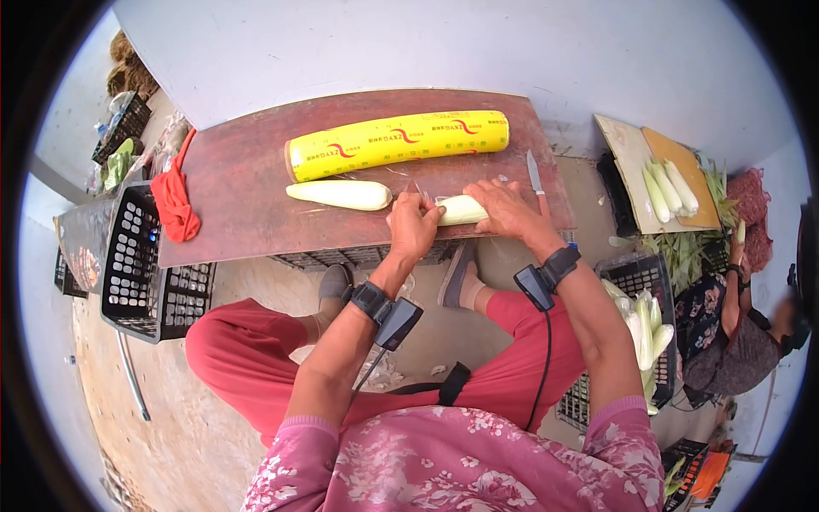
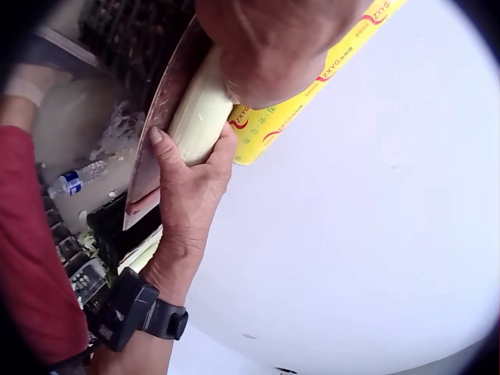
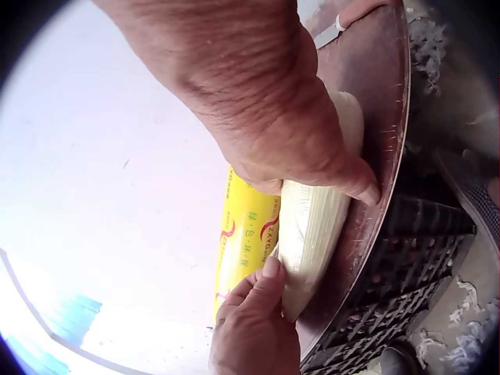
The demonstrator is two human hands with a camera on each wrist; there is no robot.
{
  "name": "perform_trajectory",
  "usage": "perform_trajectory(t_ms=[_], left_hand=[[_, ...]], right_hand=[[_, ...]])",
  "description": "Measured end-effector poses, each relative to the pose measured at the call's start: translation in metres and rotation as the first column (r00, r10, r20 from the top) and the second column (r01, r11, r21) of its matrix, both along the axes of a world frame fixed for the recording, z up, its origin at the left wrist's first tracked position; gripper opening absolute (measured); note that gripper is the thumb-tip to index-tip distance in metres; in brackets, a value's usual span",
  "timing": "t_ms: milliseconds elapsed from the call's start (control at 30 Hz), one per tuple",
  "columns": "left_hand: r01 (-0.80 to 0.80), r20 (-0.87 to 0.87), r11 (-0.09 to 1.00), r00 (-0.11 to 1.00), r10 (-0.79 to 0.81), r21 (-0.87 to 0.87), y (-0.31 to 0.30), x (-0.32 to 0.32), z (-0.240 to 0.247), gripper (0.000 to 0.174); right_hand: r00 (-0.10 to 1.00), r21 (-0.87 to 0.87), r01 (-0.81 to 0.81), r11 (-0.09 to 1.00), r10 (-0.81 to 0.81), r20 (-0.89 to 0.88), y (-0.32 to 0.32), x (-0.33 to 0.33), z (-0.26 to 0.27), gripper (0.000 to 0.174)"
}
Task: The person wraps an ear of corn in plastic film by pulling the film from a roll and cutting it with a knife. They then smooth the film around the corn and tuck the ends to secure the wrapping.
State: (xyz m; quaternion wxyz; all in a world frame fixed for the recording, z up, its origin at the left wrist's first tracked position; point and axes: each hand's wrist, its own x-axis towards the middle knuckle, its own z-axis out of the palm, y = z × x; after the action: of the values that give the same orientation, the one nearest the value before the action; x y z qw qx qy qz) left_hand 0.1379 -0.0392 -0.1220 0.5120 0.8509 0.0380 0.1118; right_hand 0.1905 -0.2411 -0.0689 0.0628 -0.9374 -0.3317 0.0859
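An ear of corn (image 1: 461,210) in its pale husk, with a shiny film on it, lies near the table's front edge. My right hand (image 1: 509,209) grips its right part, thumb on the near side and fingers over the far side. At the other end my left hand (image 1: 415,224) pinches clear plastic film against the corn, fingers curled; the right wrist view shows this thumb (image 3: 272,267) at the husk's edge. A second ear of corn (image 1: 341,194) lies to the left. Behind both stretches a yellow printed roll of film (image 1: 401,147).
On the table (image 1: 230,183) are a knife (image 1: 537,181) at the right and a red cloth (image 1: 176,201) at the left corner. A black crate (image 1: 136,256) stands left; a crate of corn (image 1: 646,328) stands right. More ears (image 1: 670,189) lie on a board near another person (image 1: 734,341).
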Motion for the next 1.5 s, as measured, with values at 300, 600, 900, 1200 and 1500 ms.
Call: perform_trajectory(t_ms=[300,600,900,1200,1500], left_hand=[[0.027,0.207,0.959,0.974,-0.089,0.282,0.012,-0.013,0.016,0.014],[0.063,0.177,0.996,0.982,-0.072,0.058,-0.004,-0.02,0.019,0.012],[0.207,0.029,0.963,0.978,-0.205,-0.173,0.008,-0.013,0.025,0.012],[0.129,0.134,0.917,0.972,-0.192,0.376,0.018,-0.011,0.028,0.007],[0.058,0.172,0.866,0.971,-0.164,0.497,0.015,-0.009,0.025,0.014]], right_hand=[[1.0,0.031,0.013,0.999,-0.013,-0.007,-0.001,-0.002,0.004,0.063],[0.995,0.105,0.076,0.992,-0.069,-0.072,-0.003,0.001,0.005,0.066],[0.987,0.117,0.109,0.987,-0.093,-0.135,-0.002,0.005,0.007,0.065],[0.994,0.055,0.053,0.997,-0.047,-0.097,-0.001,0.007,0.005,0.067],[0.999,0.027,0.012,1.0,-0.011,-0.042,-0.006,0.002,0.002,0.072]])
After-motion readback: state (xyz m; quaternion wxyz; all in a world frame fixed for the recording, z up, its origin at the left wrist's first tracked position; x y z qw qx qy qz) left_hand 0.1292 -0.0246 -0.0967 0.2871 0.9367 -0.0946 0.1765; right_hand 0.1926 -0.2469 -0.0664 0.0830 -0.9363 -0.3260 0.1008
